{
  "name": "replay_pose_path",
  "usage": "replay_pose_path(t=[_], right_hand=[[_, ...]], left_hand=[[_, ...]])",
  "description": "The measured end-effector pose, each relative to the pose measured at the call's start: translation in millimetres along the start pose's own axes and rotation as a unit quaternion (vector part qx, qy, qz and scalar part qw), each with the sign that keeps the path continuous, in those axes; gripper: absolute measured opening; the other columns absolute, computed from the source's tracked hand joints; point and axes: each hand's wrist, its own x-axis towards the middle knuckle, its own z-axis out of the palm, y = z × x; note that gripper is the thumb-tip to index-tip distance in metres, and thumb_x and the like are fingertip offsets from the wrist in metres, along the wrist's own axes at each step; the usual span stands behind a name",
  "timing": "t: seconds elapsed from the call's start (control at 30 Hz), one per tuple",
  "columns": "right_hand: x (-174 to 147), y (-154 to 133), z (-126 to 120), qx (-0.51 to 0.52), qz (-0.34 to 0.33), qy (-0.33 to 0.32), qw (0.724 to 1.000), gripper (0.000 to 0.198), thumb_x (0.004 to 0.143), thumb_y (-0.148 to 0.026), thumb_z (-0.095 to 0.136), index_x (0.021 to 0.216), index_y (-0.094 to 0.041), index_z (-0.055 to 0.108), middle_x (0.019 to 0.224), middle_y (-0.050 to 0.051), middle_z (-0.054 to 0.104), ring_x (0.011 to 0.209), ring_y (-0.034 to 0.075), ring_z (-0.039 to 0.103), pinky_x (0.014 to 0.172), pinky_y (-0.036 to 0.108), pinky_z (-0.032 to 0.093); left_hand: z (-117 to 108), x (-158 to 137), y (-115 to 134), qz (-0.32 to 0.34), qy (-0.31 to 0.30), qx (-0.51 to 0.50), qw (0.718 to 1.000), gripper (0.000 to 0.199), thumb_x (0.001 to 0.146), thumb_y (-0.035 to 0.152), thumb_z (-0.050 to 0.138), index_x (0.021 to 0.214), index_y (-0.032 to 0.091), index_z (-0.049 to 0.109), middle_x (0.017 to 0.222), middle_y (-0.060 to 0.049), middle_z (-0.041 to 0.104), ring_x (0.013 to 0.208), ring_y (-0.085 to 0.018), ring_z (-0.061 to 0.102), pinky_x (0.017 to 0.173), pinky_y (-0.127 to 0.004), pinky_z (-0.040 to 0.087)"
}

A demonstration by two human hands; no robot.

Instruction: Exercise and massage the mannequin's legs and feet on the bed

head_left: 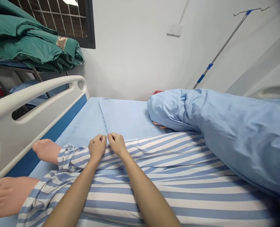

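Observation:
Both fists are side by side over the far leg of the blue-and-white striped trousers point(158, 148), knuckles toward the wall. My left hand point(97, 147) is closed, with its fingers curled under. Just to its right, my right hand point(116, 143) is closed in the same way. A crease in the light blue bed sheet point(128, 116) runs down to the gap between them. Whether they grip sheet or trouser cloth is hidden. The trousers are on a lying figure with smooth, manikin-like bare feet, a far foot point(46, 150) and a near foot point(10, 195).
A blue quilt point(236, 126) covers the figure's upper part at right, with fingertips point(160, 125) showing beneath it. The bed's footboard point(39, 94) rises at left. Behind are green bedding point(33, 41) on a rack, a drip pole point(221, 52) and a wall socket point(175, 30).

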Motion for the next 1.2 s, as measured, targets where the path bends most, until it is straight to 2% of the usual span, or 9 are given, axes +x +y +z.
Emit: replay_pose_path(t=[0.13, 0.33, 0.47, 0.57, 0.63, 0.77, 0.9, 1.1, 1.2], right_hand=[[-4.4, 13.1, 1.2, 0.043, -0.010, 0.003, 0.999, 0.037, 0.084, -0.034, 0.036, 0.050, -0.019, 0.030, 0.048, -0.006, 0.028, 0.049, 0.008, 0.029, 0.050, 0.023, 0.020], [-2.6, 11.6, -5.5, 0.116, -0.008, 0.020, 0.993, 0.038, 0.083, -0.036, 0.037, 0.050, -0.019, 0.030, 0.048, -0.006, 0.028, 0.050, 0.008, 0.029, 0.049, 0.023, 0.022], [0.0, 12.5, -7.5, 0.192, 0.016, 0.033, 0.981, 0.040, 0.084, -0.040, 0.035, 0.050, -0.019, 0.034, 0.048, -0.006, 0.033, 0.049, 0.008, 0.032, 0.049, 0.022, 0.024], [3.0, 14.5, -8.6, 0.263, 0.045, 0.037, 0.963, 0.041, 0.083, -0.043, 0.035, 0.050, -0.019, 0.036, 0.047, -0.005, 0.035, 0.048, 0.008, 0.033, 0.048, 0.022, 0.027], [4.8, 16.2, -8.9, 0.303, 0.057, 0.057, 0.949, 0.038, 0.082, -0.042, 0.038, 0.052, -0.019, 0.038, 0.048, -0.005, 0.035, 0.049, 0.008, 0.033, 0.048, 0.022, 0.028], [7.1, 19.4, -9.6, 0.348, 0.100, 0.107, 0.926, 0.035, 0.080, -0.039, 0.043, 0.053, -0.020, 0.032, 0.050, -0.006, 0.030, 0.050, 0.008, 0.030, 0.046, 0.021, 0.027], [7.4, 18.9, -12.4, 0.357, 0.117, 0.112, 0.920, 0.035, 0.078, -0.038, 0.045, 0.052, -0.020, 0.029, 0.050, -0.006, 0.028, 0.049, 0.007, 0.028, 0.045, 0.021, 0.026], [7.1, 17.5, -11.3, 0.341, 0.110, 0.107, 0.927, 0.034, 0.078, -0.039, 0.044, 0.053, -0.021, 0.029, 0.049, -0.007, 0.028, 0.049, 0.008, 0.027, 0.045, 0.021, 0.027], [10.4, 16.1, -16.6, 0.261, 0.116, 0.086, 0.954, 0.034, 0.078, -0.038, 0.042, 0.051, -0.020, 0.031, 0.048, -0.006, 0.030, 0.049, 0.008, 0.029, 0.046, 0.022, 0.027]], left_hand=[[1.5, -1.0, 1.1, 0.012, -0.011, 0.018, 1.000, 0.032, 0.075, 0.032, 0.040, 0.047, 0.019, 0.033, 0.046, 0.004, 0.030, 0.049, -0.010, 0.025, 0.052, -0.026, 0.017], [-1.4, 0.2, 10.7, 0.018, -0.032, 0.005, 0.999, 0.033, 0.073, 0.032, 0.041, 0.044, 0.019, 0.033, 0.043, 0.005, 0.030, 0.048, -0.009, 0.026, 0.050, -0.025, 0.018], [1.0, 12.1, 42.1, 0.008, -0.017, -0.138, 0.990, 0.031, 0.070, 0.030, 0.044, 0.044, 0.019, 0.032, 0.043, 0.006, 0.025, 0.047, -0.008, 0.027, 0.048, -0.023, 0.022], [11.4, 17.1, 67.6, -0.022, 0.029, -0.292, 0.956, 0.027, 0.070, 0.030, 0.043, 0.048, 0.020, 0.031, 0.046, 0.007, 0.026, 0.047, -0.007, 0.028, 0.047, -0.022, 0.025], [21.1, 12.9, 75.1, -0.036, 0.050, -0.322, 0.945, 0.027, 0.071, 0.030, 0.042, 0.049, 0.020, 0.031, 0.046, 0.007, 0.028, 0.047, -0.008, 0.029, 0.046, -0.022, 0.025], [37.1, -6.8, 67.9, -0.011, 0.059, -0.223, 0.973, 0.031, 0.075, 0.030, 0.042, 0.049, 0.020, 0.029, 0.044, 0.006, 0.029, 0.047, -0.008, 0.028, 0.049, -0.023, 0.023], [40.8, -15.7, 60.4, 0.030, 0.059, -0.162, 0.985, 0.032, 0.080, 0.029, 0.038, 0.051, 0.020, 0.027, 0.044, 0.006, 0.030, 0.047, -0.009, 0.026, 0.051, -0.024, 0.021], [38.2, -12.7, 59.7, 0.019, 0.037, -0.146, 0.988, 0.031, 0.082, 0.031, 0.036, 0.053, 0.020, 0.030, 0.046, 0.005, 0.033, 0.048, -0.010, 0.028, 0.052, -0.025, 0.020], [37.3, -12.4, 57.8, 0.015, 0.024, -0.134, 0.991, 0.031, 0.083, 0.031, 0.034, 0.054, 0.020, 0.032, 0.048, 0.005, 0.037, 0.050, -0.010, 0.030, 0.053, -0.025, 0.021]])
